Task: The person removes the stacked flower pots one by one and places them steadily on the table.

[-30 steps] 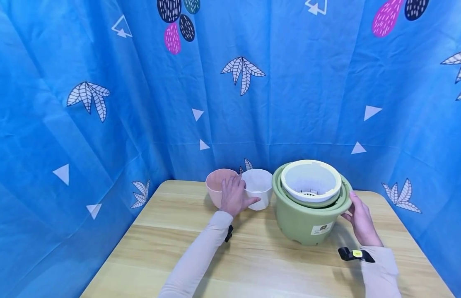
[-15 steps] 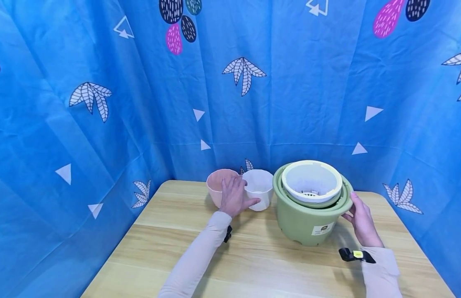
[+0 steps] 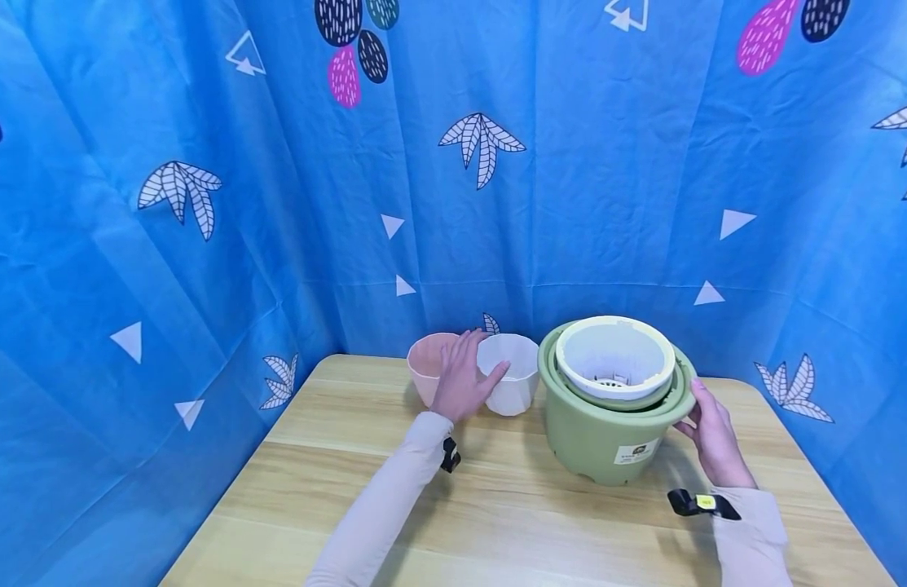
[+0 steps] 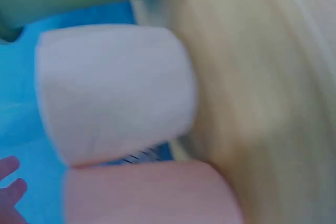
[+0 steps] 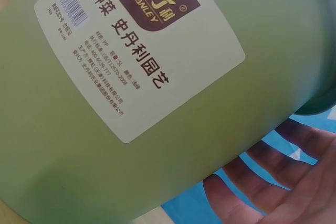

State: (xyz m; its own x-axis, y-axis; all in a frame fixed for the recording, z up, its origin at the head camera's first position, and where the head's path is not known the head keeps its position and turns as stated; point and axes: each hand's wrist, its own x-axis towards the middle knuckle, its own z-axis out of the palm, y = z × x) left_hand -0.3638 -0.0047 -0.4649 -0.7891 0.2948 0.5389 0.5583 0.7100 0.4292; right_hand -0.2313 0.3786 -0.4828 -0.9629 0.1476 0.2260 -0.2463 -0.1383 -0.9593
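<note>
Alignment, we are judging: right hand (image 3: 713, 436) gripping green pot (image 3: 588, 444) by its rim, left hand (image 3: 462, 383) hovering spread, holding nothing, probably needing gentle closing on faceted white pot (image 3: 513, 395).

Wide open desk (image 3: 541, 530) lies in front of the pots, and more runs left of the pink pot (image 3: 424, 381) and right of the green pot (image 3: 581, 444). The blue curtain (image 3: 607, 179) closes off the rear just behind them. Pink pot and white pot (image 3: 517, 395) crowd together at their rims, leaving only a narrow wedge lower down; a slim gap parts the white one from the green. The left hand (image 3: 462, 383) covers the approach between the two small pots, its sleeve (image 3: 383, 505) crossing the desk's left-front stretch. The right hand (image 3: 717, 436) blocks the green pot's right side, fingers (image 5: 260, 179) against its wall. The pale inner pot (image 3: 607, 350) opens upward, accessible from above.
</note>
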